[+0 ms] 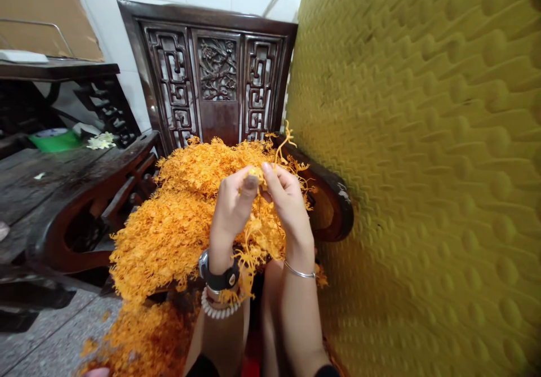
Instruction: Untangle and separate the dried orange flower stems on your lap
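Note:
My left hand (238, 196) and my right hand (285, 191) meet in front of me, thumbs and fingers pinched together. Between them is a small orange branching plastic piece (255, 172), partly hidden by the fingers; a thin orange strand rises above my right hand. Beneath and behind the hands spreads a large heap of similar orange branching pieces (169, 230) on a dark wooden chair (220, 119). A few orange strands hang by my left wrist, over a watch (220, 275). My right wrist wears a silver bangle (301, 272).
A tall yellow-green bumpy foam sheet (422, 157) stands close on the right. At left is a dark wooden table (25, 191) with a green bowl (54, 142) and a white flower-like piece (101, 140). More orange pieces (143, 337) lie low at the left.

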The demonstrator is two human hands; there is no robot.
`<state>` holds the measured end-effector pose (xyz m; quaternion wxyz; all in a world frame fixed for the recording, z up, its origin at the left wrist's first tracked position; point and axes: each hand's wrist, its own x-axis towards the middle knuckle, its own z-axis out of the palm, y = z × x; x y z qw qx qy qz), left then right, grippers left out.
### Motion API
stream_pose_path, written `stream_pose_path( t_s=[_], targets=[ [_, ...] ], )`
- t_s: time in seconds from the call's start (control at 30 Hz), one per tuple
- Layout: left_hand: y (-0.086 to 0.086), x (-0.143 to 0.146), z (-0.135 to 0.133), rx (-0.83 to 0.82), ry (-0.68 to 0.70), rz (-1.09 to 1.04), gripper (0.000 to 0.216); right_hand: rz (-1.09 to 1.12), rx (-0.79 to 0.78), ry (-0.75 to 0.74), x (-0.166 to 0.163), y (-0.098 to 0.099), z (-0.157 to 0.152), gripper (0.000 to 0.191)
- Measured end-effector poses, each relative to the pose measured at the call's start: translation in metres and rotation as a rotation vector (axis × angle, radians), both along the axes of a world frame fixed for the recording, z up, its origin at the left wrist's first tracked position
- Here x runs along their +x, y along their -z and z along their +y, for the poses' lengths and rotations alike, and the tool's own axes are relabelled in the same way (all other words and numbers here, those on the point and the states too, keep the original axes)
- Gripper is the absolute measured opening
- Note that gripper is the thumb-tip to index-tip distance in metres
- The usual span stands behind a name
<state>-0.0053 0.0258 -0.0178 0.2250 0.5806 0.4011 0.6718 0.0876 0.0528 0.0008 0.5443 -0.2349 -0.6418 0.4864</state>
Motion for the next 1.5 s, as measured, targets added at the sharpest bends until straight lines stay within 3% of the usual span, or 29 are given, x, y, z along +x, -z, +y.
stream_pose_path(
  t_s=[0.1,0.27,0.43,0.53,0.6,0.73,0.8,1.0,1.23,1.37,1.5],
  targets=[
    [-0.001,0.000,0.002,-0.052,-0.002,0.097,0.045,-0.001,-0.016,-0.009,0.001,0.001,0.000,0.043],
    [0.000,0.007,0.012,-0.016,0.019,0.051,0.045,-0.018,-0.036,0.032,0.007,0.000,0.001,0.047],
    [0.006,0.038,0.020,0.156,-0.208,-0.111,0.044,0.103,0.037,0.200,0.007,-0.001,0.003,0.049],
    [0.007,0.051,0.023,0.163,-0.241,-0.235,0.044,0.141,0.055,0.241,0.003,0.002,0.006,0.051],
    [0.005,0.049,0.023,0.150,-0.170,-0.344,0.043,0.216,0.016,0.197,0.003,0.003,0.009,0.051],
    [-0.002,0.020,0.021,0.102,0.183,-0.650,0.038,0.392,-0.034,0.094,0.011,0.002,0.017,0.051],
    [-0.003,0.005,0.021,0.105,0.240,-0.697,0.035,0.435,-0.034,0.093,0.016,0.000,0.019,0.052],
    [0.006,0.004,0.029,0.011,0.232,-0.364,0.031,0.388,-0.074,0.195,0.007,-0.001,0.015,0.049],
    [0.008,0.011,0.033,0.068,0.218,-0.346,0.034,0.386,-0.062,0.278,-0.002,0.003,0.013,0.046],
    [0.006,0.009,0.026,0.055,0.265,-0.156,0.020,0.307,-0.070,0.342,0.002,0.004,0.014,0.049],
    [0.003,0.017,0.021,0.101,0.132,-0.008,0.030,0.154,-0.013,0.407,0.004,0.005,0.011,0.051]
  ],
)
